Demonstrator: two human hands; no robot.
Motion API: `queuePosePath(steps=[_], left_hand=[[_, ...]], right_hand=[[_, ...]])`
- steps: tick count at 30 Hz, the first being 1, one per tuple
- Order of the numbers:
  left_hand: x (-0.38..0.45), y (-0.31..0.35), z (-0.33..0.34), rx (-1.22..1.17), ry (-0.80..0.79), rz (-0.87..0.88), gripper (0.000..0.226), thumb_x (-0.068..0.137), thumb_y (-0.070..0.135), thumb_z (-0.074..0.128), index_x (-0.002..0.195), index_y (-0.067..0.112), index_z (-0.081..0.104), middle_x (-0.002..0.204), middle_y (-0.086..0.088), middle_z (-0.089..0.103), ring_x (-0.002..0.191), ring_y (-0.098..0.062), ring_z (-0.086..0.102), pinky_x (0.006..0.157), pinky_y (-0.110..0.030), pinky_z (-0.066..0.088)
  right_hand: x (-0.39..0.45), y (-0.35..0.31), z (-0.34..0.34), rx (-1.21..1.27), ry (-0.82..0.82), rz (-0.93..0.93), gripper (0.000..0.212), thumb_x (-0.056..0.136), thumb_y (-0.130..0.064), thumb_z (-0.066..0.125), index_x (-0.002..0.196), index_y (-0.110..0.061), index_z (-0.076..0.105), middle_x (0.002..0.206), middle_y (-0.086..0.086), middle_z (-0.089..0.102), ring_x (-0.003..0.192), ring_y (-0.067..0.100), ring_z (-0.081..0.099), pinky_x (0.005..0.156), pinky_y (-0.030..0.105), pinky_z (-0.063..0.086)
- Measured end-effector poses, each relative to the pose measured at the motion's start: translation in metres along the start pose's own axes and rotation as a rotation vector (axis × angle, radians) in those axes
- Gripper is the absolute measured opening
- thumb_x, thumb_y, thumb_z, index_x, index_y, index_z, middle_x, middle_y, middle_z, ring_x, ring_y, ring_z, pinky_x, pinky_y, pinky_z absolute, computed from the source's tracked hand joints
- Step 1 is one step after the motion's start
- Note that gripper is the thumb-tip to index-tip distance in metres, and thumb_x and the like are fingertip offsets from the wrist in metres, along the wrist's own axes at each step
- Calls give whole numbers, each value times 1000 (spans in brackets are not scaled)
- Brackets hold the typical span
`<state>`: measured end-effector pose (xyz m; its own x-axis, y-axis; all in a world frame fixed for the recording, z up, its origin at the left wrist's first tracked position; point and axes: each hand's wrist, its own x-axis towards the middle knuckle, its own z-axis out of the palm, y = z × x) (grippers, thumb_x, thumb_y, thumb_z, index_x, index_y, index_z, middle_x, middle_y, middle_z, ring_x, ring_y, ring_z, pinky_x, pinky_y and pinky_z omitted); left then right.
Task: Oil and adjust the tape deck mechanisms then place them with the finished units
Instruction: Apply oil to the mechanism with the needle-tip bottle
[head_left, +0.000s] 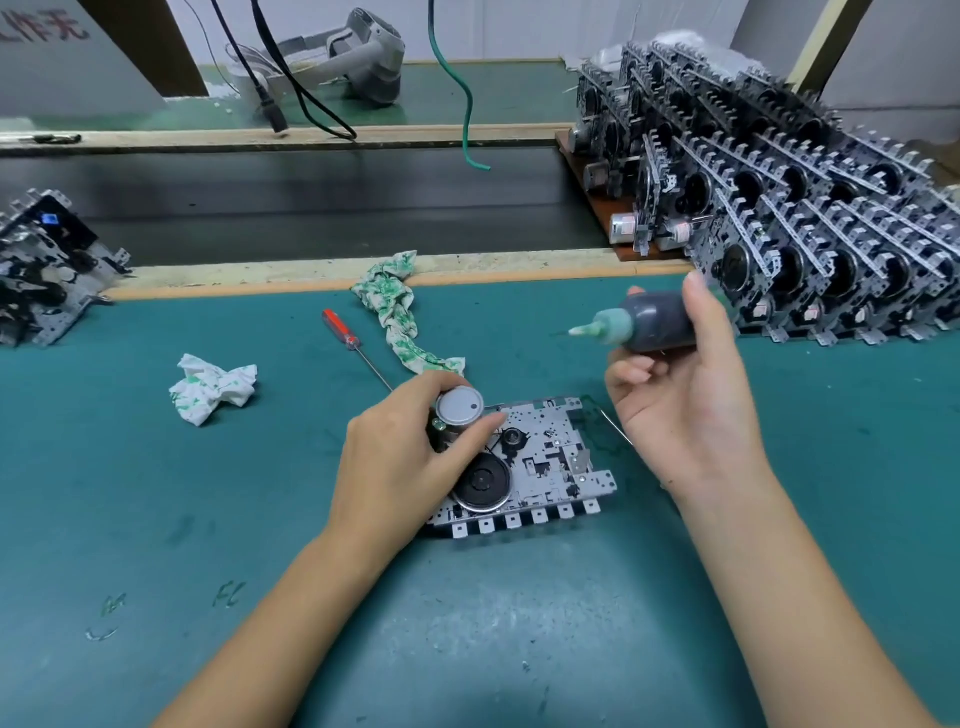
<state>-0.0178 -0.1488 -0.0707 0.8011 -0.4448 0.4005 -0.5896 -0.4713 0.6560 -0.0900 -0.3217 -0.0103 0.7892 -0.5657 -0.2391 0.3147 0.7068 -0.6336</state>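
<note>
Oiling looks to be the step in hand: my left hand (400, 457) grips the motor (460, 410) of the tape deck mechanism (540, 462) lying flat near centre on the green mat (260, 519), while my right hand (680, 400) holds the dark oil bottle (652, 322) raised above it, nozzle pointing left. Next, I judge, the tip must come down onto a pivot. My left hand hides the mechanism's left side, and the finished stack (810, 228) at far right is cut off.

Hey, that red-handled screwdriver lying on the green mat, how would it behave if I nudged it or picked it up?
The screwdriver has a round-looking handle, so it would probably roll if nudged sideways. Its long thin shaft looks stiff but bendable under force. It is likely light.
</note>
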Motion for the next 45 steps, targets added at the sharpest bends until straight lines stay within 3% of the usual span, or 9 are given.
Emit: queuePosePath(steps=[5, 10, 13, 17, 23, 27, 34, 39, 45], left_hand=[[7, 10, -3, -471, 12, -427, 6, 86, 30, 66, 85, 25, 68, 79, 10, 70, 73, -11, 64, 72, -27, 49], [3, 21, -1, -1586, -264, -918, 24, 86, 6, 49, 98, 0, 68, 98, -26, 65, 79, -28, 66, 78, -50, 55], [-2, 30, 3, -1973, -559, -698, 31, 92, 7, 40, 101, 1, 69, 66, -1, 46, 54, -4, 24, 55, -8, 44], [-9, 26, 10, -1818, -491, -776, 19, 80, 13, 58, 63, 16, 67, 58, 6, 47, 56, -5, 9, 53, -12, -4], [-18, 22, 11, -1826, -419, -843, 59, 60, 12, 80, 40, 24, 26, 37, 5, 14, 38, -7, 10, 62, -21, -14], [-15, 28, 10, -1735, -295, -908, 31, 73, 18, 52, 48, 24, 36, 38, 6, 9, 56, -5, 8, 61, -22, -1], [-15, 28, 11, -1833, -199, -967, 63, 61, 4, 65, 63, 31, 7, 32, 7, 25, 40, -6, 7, 54, -21, 8], [-12, 32, 5, -2039, -436, -740, 18, 64, -4, 81, 73, 2, 67, 59, -9, 65, 57, -22, 63, 101, -47, 40], [-11, 30, 9, -1881, -339, -948, 35, 78, 13, 42, 72, 0, 74, 77, -17, 69, 64, -27, 69, 71, -49, 55]], right_hand=[[-9, -5, 6, 204, -85, -72, 33, 65, -40, 68, 83, -14, 57, 73, -4, 53, 48, 3, 36, 38, 11, 34], [-27, 25, 19, 101, -123, -32, 32, 67, -48, 60, 60, -19, 70, 58, -5, 54, 41, 2, 38, 32, 12, 31], [-33, 43, 21, -35, -141, -65, 33, 73, -48, 59, 67, -17, 67, 58, -3, 53, 45, 5, 42, 33, 14, 30], [-36, 48, 20, -133, -83, -115, 38, 65, -50, 65, 78, -15, 61, 60, -5, 59, 50, 5, 53, 37, 15, 36], [-39, 51, 19, -210, -59, -134, 21, 71, -38, 59, 77, -19, 61, 62, -10, 61, 57, 3, 59, 51, 18, 47], [-40, 52, 20, -232, -96, -164, 19, 73, -35, 57, 61, -27, 69, 61, -11, 60, 56, 1, 57, 49, 16, 46], [-40, 54, 20, -276, -135, -201, 19, 74, -31, 57, 61, -34, 70, 61, -13, 62, 57, -1, 57, 52, 16, 45], [-40, 54, 19, -261, -154, -206, 20, 75, -30, 57, 61, -32, 70, 62, -13, 61, 57, 0, 56, 53, 16, 45], [-40, 53, 19, -237, -166, -202, 21, 75, -29, 56, 60, -30, 70, 61, -13, 61, 56, -1, 56, 51, 15, 46]])
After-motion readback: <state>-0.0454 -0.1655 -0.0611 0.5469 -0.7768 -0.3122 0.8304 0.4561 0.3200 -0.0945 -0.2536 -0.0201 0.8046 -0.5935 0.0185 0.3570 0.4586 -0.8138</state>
